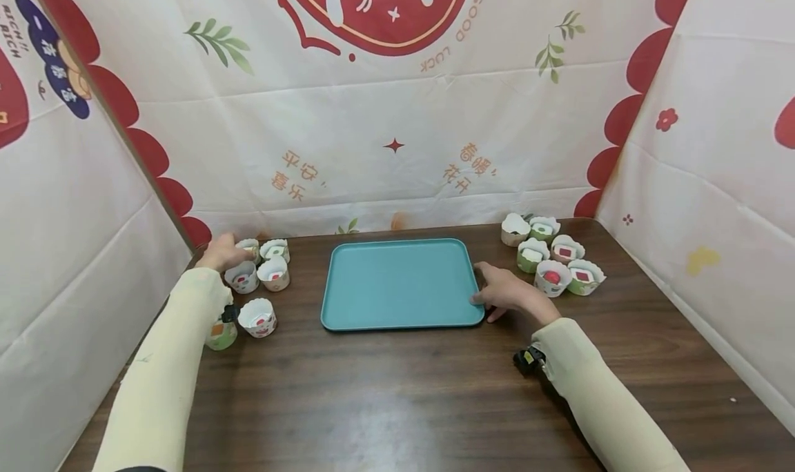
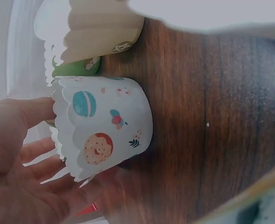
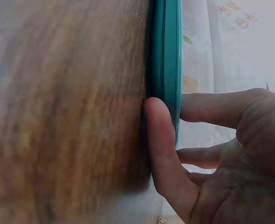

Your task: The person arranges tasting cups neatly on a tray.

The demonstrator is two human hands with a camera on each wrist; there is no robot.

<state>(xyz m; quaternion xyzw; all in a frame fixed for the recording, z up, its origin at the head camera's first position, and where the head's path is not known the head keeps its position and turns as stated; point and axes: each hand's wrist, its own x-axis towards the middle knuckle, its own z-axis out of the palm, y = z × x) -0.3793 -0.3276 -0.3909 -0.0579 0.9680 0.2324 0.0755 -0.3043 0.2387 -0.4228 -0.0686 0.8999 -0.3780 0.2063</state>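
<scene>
At the back left, my left hand [image 1: 222,253] reaches in among paper baking cups. Its fingers extend loosely past the rim of a white cup [image 2: 105,123] printed with a macaron and a doughnut; that cup hides the fingertips. A green-and-beige cup [image 1: 249,248] stands right at the fingers. On the other side, my right hand [image 1: 506,290] pinches the right edge of a flat teal tray [image 1: 404,284]. In the right wrist view one digit lies low against the side of the tray's rim [image 3: 172,60], with other fingers over its upper side.
More filled cups stand near the left hand, including a white one [image 1: 257,318] nearer the front and a green one [image 1: 220,335] partly behind the sleeve. A cluster of several cups [image 1: 551,277] stands at the back right. Printed cloth [image 1: 373,161] walls the wooden table [image 1: 385,396].
</scene>
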